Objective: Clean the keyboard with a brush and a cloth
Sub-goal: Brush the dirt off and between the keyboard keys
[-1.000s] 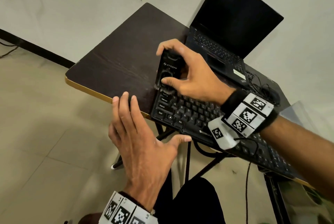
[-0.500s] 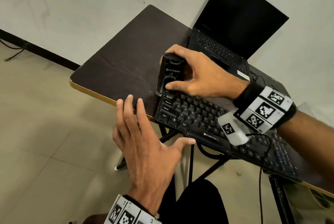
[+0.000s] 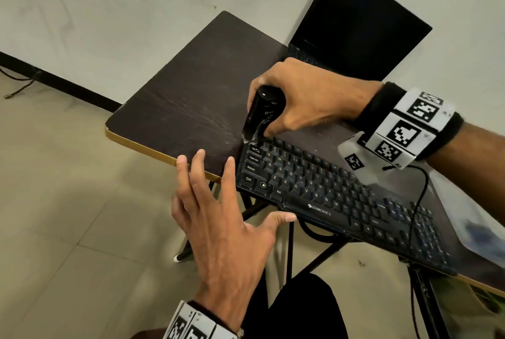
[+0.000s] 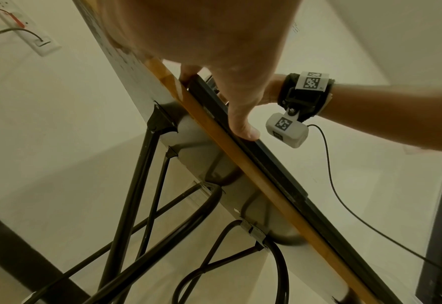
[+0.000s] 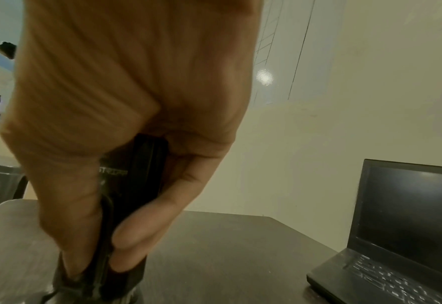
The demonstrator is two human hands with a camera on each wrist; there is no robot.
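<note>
A black keyboard (image 3: 328, 188) lies along the near edge of the dark table (image 3: 191, 87). My right hand (image 3: 306, 98) grips a black brush (image 3: 259, 117) by its stubby handle. The bristles touch the keyboard's far left corner, by the Tab key. The right wrist view shows my fingers wrapped round the brush (image 5: 136, 185), blurred by motion. My left hand (image 3: 226, 218) lies flat with straight fingers on the table edge at the keyboard's left end. Its thumb (image 4: 243, 127) presses against the keyboard's front edge (image 4: 279, 170). No cloth is in view.
An open black laptop (image 3: 355, 24) stands at the back of the table, against the wall. A thin black cable (image 3: 418, 196) hangs from my right wrist over the keyboard. A pale mat (image 3: 478, 229) lies at the right. Black folding table legs (image 3: 289, 243) show below.
The brush has moved from the left-hand keys up to the keyboard's far left corner and now tilts more. My left hand has kept its place at the keyboard's left end.
</note>
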